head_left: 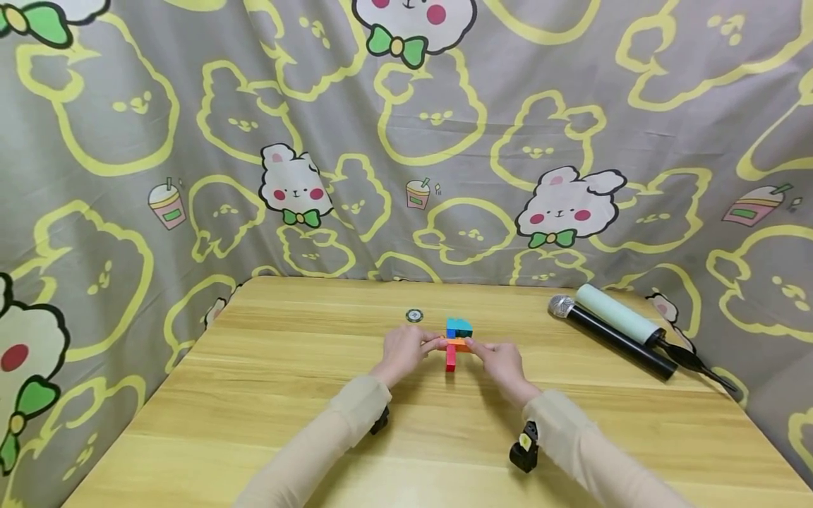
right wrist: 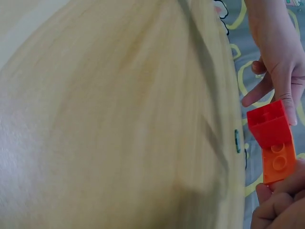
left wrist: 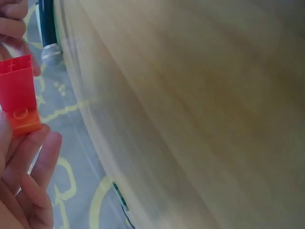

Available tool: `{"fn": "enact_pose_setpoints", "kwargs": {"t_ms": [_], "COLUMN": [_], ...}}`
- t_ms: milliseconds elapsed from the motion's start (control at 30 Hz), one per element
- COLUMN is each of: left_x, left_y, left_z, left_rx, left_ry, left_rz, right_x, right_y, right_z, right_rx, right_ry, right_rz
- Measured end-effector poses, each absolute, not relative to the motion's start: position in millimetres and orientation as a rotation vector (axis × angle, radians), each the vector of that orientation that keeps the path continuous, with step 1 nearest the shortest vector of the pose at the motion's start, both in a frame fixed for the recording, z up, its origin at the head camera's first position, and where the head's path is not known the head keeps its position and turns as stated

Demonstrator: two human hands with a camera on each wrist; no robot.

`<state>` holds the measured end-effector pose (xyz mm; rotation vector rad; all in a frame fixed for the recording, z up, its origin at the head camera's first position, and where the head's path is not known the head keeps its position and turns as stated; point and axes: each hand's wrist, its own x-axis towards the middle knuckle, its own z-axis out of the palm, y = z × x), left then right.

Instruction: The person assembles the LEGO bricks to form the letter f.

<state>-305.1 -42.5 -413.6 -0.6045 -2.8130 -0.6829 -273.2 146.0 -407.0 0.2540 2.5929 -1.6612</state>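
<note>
Both hands hold a small assembly of toy building bricks above the middle of the table. My left hand (head_left: 405, 350) pinches the left end of its orange brick (head_left: 459, 345), and my right hand (head_left: 505, 365) grips the other end. A red brick (head_left: 450, 358) is joined to the orange one and points toward me. Its hollow underside shows in both wrist views. On the far side sit a blue brick (head_left: 451, 333) and a teal piece with a rounded edge (head_left: 460, 324). In the right wrist view, studs show on the orange brick (right wrist: 279, 162) beside the red brick (right wrist: 269, 125).
A round dark chip (head_left: 414, 315) lies behind my left hand. To the right, a black microphone (head_left: 612, 339) lies alongside a pale green roller (head_left: 619, 314) with a black handle. A patterned curtain (head_left: 356, 127) hangs behind the wooden table (head_left: 267, 395).
</note>
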Motion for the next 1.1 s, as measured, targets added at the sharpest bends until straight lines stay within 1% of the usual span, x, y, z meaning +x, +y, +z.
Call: {"fn": "enact_pose_setpoints", "kwargs": {"t_ms": [200, 500, 767, 1100], "left_x": [-303, -300, -299, -296], "left_y": [-42, -44, -46, -44], "left_z": [-415, -417, -417, -420], "left_rx": [-0.572, -0.61, -0.635, -0.645], "left_ry": [-2.873, -3.001, -3.074, -3.099], "left_rz": [-0.597, -0.562, -0.521, -0.429], "right_x": [-272, -270, -270, -270], "right_y": [146, 145, 141, 147], "right_z": [-417, -431, -436, -439], "right_rx": [0.295, 0.306, 0.238, 0.132], "right_ry": [2.536, 2.549, 2.612, 2.708], "right_rz": [-1.671, -1.586, -1.566, -1.428]}}
